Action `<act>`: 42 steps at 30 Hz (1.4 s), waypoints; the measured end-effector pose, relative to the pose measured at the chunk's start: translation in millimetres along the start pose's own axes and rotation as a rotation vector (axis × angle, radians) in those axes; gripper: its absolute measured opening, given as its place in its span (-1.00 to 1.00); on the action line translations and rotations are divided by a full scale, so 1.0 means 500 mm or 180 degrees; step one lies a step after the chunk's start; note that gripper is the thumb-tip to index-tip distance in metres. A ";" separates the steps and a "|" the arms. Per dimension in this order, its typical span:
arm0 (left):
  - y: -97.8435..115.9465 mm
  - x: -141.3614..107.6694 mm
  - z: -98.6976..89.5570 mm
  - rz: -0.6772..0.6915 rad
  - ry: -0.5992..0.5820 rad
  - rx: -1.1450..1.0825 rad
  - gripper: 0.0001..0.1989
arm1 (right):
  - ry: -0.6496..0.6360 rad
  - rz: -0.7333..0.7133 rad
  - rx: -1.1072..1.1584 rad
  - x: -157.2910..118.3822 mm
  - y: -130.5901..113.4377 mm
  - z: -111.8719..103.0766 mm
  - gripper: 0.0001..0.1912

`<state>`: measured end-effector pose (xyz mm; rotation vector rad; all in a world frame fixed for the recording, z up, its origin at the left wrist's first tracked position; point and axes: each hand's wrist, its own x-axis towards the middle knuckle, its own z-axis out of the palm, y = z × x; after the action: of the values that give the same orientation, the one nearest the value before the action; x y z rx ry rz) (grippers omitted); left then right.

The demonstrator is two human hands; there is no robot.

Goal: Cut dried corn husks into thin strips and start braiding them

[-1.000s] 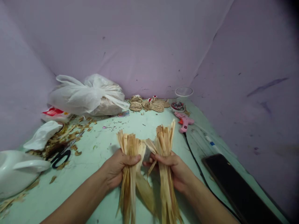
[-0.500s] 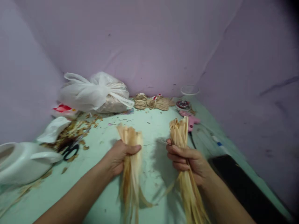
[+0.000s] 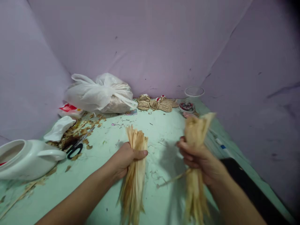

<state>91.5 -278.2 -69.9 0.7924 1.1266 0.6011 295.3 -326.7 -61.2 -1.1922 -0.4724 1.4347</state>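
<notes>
My left hand [image 3: 126, 157] is closed round a bundle of dried straw-coloured husk strips [image 3: 137, 175], the thumb lying across its front. The trimmed tops stick up above the fist and loose ends hang below. On the right, my right hand [image 3: 201, 159] grips a second husk bundle [image 3: 195, 190], somewhat blurred, with its top leaning right. One thin strand juts out leftward beneath those fingers. Both bundles are held apart from each other over the pale green table [image 3: 153, 200].
A white plastic bag [image 3: 100, 95] and woven soles [image 3: 161, 104] lie at the back. Left are black-handled scissors [image 3: 74, 151], husk scraps [image 3: 83, 128] and a white pitcher [image 3: 30, 161] on its side. A small bowl [image 3: 187, 107] and a dark flat object [image 3: 248, 184] are right.
My right hand has moved right with its bundle, which has turned and now covers most of the pink glue gun. My left hand has shifted slightly right in view, still holding its bundle.
</notes>
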 end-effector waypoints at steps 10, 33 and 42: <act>-0.038 -0.005 0.031 0.0189 -0.0877 -0.0517 -0.66 | -0.0208 0.0328 -0.0750 -0.007 0.102 0.070 -0.66; -0.034 -0.009 0.037 0.0025 -0.0389 -0.0612 -0.57 | -0.0386 0.0300 -0.0599 -0.009 0.092 0.066 -0.75; -0.045 -0.005 0.031 -0.0016 -0.0946 -0.0634 -0.56 | -0.0567 0.0071 -0.0715 -0.014 0.096 0.070 -0.89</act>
<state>106.1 -297.4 -83.4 0.6805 0.7834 0.5607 240.4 -334.1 -83.7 -1.2541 -0.7620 1.5444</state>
